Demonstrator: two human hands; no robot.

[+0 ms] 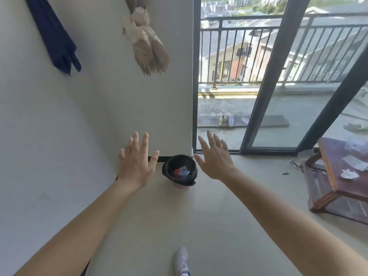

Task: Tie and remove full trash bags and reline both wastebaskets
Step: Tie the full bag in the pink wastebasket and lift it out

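We hold our left hand (pixel 137 164) and right hand (pixel 216 159) spread and empty, either side of the wastebasket (pixel 180 172) on the floor by the wall. Its black bag (pixel 166 171) sits untied, trash inside; nothing is done yet.

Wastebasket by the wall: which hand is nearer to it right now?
Right, narrowly. The right hand hovers open just beside the wastebasket, its thumb near the rim. The left hand is open on the opposite side, slightly farther. Neither touches it.

Both forearms bare, no sleeves, watch or rings afaict. Light grey sneaker (pixel 180 260) w/ laces, bottom center of frame.
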